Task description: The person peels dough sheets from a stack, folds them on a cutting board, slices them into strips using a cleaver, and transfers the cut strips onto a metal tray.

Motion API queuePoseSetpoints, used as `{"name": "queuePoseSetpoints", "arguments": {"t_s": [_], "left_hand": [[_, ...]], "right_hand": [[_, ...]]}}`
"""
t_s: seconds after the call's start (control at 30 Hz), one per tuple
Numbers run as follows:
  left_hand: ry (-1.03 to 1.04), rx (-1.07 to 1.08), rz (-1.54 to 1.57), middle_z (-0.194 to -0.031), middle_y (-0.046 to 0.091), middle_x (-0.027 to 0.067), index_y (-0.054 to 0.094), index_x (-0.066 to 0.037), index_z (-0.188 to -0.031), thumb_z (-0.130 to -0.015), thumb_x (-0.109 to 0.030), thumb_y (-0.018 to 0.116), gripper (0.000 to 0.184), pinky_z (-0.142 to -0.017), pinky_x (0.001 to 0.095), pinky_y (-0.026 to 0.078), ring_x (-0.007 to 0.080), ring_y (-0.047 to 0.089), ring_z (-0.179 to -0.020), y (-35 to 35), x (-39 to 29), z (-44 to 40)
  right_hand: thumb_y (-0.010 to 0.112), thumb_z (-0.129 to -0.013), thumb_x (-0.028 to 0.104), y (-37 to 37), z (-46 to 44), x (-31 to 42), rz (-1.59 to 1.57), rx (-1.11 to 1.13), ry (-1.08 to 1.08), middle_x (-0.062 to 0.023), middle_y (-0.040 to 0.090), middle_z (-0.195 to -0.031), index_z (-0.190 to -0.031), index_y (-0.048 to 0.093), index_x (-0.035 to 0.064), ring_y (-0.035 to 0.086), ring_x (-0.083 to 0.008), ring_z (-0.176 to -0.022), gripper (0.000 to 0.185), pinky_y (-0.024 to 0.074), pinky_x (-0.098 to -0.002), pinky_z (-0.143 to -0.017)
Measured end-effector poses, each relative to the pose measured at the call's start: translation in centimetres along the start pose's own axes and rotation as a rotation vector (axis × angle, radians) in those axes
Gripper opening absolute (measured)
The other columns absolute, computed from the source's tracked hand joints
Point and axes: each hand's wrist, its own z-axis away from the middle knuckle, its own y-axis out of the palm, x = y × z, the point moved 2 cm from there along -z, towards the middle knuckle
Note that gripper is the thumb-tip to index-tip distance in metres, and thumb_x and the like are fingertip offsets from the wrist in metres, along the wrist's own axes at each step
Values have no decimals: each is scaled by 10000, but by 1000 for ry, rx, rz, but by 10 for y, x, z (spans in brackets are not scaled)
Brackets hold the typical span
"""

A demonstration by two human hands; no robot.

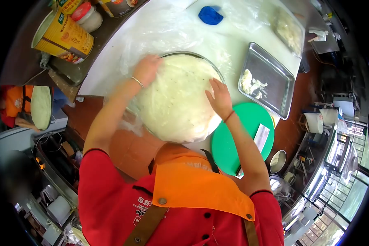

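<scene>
A large round sheet of pale dough fills a round metal pan at the table's near edge. At the pan's far left rim is my left hand, smeared by motion; whether its fingers grip anything cannot be made out. My right hand rests on the dough's right side with fingers apart, holding nothing. Clear plastic film lies crumpled behind the pan and past its left side. Under my right forearm is a green round board, with a cleaver lying on it.
A metal tray with dough scraps stands at right. Farther back are a blue object and another filled tray. Yellow cans and a jar occupy the left shelf. Another person holds a dough-filled pan at far left.
</scene>
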Motion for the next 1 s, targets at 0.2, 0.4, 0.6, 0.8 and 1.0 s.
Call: {"name": "queuePoseSetpoints", "arguments": {"t_s": [0.2,0.4,0.6,0.8,1.0], "left_hand": [[-338,109,61,-1048,650,145,665,-54,-1013,-845,-164,634,204,-852,441,487,333,596,-990,9,-10,-18],[-571,279,306,-833,669,132,681,-69,-850,-846,-261,672,193,-745,419,509,321,637,-806,15,27,-18],[-535,167,377,-813,677,137,635,-63,-866,-879,-235,640,173,-719,420,501,319,650,-793,19,28,-17],[-539,140,315,-798,668,140,578,-81,-938,-940,-223,583,142,-699,441,491,341,648,-771,17,-4,-18],[-139,6,441,-805,665,162,591,-97,-984,-966,-205,549,117,-701,451,504,375,647,-748,-23,-107,-10]], "right_hand": [[626,-900,204,30,-70,-14,26,55,-26,-214,587,-1251,-1238,571,12,544,-397,-1108,392,444,-456,-991],[649,-890,163,38,-95,-17,48,76,84,-154,626,-1105,-1134,636,47,570,-362,-1030,271,482,-447,-903],[632,-865,178,42,-107,-33,-42,188,339,-154,604,-1031,-1004,633,76,554,-366,-986,172,476,-454,-866],[668,-825,123,41,-106,-13,-38,-6,15,-169,596,-1077,-1090,603,52,550,-365,-1025,282,465,-444,-920],[639,-799,83,24,-114,58,-102,8,-513,-147,624,-1105,-1119,623,83,560,-347,-1049,320,463,-445,-931]]}}
